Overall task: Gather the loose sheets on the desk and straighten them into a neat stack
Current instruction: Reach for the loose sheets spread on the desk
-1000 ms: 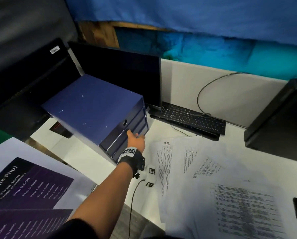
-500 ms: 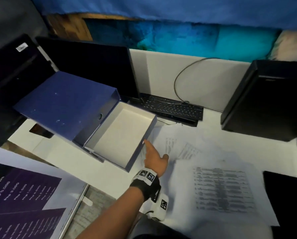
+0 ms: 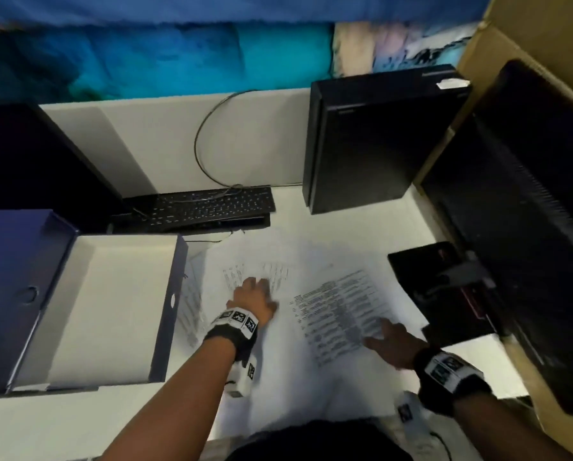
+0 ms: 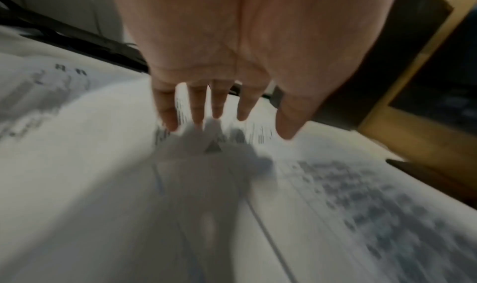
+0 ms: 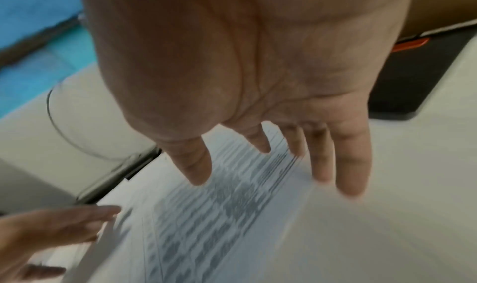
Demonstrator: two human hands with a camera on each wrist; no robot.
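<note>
Several loose white sheets (image 3: 325, 264) lie fanned and overlapping across the middle of the white desk. One densely printed sheet (image 3: 341, 311) lies on top at the right. My left hand (image 3: 255, 296) is palm down on the left sheets, fingers straight and spread (image 4: 227, 124), gripping nothing. My right hand (image 3: 389, 342) is palm down on the near right corner of the printed sheet (image 5: 206, 226), fingers spread (image 5: 271, 169). Motion blur hides how firmly either hand touches the paper. The left hand's fingers (image 5: 64, 224) show at the lower left of the right wrist view.
A blue drawer box (image 3: 12, 261) stands at the left with its white-lined drawer (image 3: 112, 304) pulled out beside the sheets. A black keyboard (image 3: 208, 204) and a cable loop (image 3: 200, 141) lie behind. A black computer case (image 3: 371, 138) and a monitor (image 3: 528, 227) on its base (image 3: 438, 287) crowd the right.
My left hand pulled the drawer open, let go and moved right onto the sheets. My right hand came into view and settled on the printed sheet. The head view swung right.
</note>
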